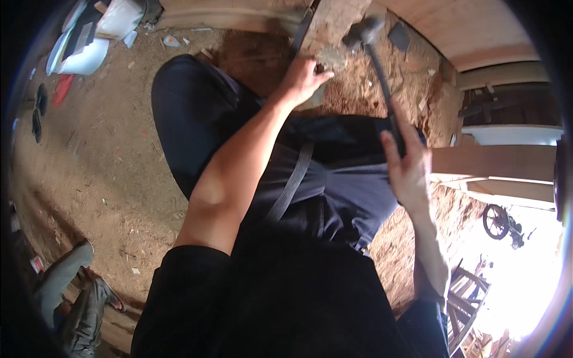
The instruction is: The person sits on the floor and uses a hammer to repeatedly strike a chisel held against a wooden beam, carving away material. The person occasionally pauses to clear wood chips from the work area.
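My right hand (409, 158) is closed round the dark handle of a hammer (379, 74). The hammer's grey head (363, 33) is raised at the top and slightly blurred. My left hand (304, 82) is low over the ground between my knees, its fingers curled and its thumb pointing right. A long, dark, narrow bar (302, 28) runs down to its knuckles; whether the fingers grip the bar is hidden. Just beyond the thumb lies a greyish, rough stone-like lump (332, 57), left of and below the hammer head.
Wooden boards (471, 36) rise at the upper right, beside a dark flat piece (399, 37). White buckets (86, 55) stand at the far left on the dirt floor (119, 179). Another person's legs (89, 298) show at the lower left. A motorcycle (504, 225) stands outside, right.
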The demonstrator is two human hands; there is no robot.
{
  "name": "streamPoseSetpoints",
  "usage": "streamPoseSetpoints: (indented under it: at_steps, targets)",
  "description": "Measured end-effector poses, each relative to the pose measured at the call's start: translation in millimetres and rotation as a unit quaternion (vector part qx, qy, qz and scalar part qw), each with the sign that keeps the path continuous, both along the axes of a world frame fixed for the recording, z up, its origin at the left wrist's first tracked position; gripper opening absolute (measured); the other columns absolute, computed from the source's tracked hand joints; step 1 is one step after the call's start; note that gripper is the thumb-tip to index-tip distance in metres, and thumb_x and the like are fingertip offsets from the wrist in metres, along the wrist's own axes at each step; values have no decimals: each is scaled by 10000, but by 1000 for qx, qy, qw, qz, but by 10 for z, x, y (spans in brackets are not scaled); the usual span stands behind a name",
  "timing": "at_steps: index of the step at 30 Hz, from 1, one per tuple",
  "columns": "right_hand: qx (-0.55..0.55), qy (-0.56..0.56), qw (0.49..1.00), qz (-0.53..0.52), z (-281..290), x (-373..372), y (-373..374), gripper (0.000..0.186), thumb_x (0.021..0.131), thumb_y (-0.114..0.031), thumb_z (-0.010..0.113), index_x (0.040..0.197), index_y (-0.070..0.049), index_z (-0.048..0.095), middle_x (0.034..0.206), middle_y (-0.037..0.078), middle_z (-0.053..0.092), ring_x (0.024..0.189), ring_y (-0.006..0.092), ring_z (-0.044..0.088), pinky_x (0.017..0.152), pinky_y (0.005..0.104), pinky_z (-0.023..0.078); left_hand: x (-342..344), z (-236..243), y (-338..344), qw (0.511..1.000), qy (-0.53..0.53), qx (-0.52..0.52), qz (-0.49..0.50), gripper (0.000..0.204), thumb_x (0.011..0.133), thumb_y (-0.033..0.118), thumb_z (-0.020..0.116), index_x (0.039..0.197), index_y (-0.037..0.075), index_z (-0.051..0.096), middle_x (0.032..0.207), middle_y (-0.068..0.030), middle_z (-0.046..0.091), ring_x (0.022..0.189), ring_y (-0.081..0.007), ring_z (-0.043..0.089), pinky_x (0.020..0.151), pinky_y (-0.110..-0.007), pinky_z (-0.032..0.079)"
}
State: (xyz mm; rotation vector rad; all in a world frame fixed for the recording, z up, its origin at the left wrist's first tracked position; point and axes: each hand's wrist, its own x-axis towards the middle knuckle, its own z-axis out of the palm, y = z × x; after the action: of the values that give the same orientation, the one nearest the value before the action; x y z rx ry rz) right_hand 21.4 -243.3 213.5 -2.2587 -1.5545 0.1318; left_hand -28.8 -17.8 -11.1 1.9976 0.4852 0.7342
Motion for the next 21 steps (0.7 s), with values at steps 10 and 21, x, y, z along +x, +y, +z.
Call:
streamPoseSetpoints:
  at_steps: [10,21]
  targets:
    - [-37,64,997,-6,-53,105,-15,626,1024,-57,616,1613,-144,423,1422,241,622,1189,408,672,952,451,580,-11,199,100,997,77,-9,-8,376,975,315,774,1155,-11,730,895,-137,791,760,-224,750,751,-416,599]
    - [-36,74,996,-28,-15,20,-82,591,1025,-69,612,1591,-143,459,1498,220,571,1308,404,601,1099,466,512,12,144,93,1000,-4,18,-7,357,986,261,760,1229,3,718,1037,-156,794,925,-240,791,791,-363,631]
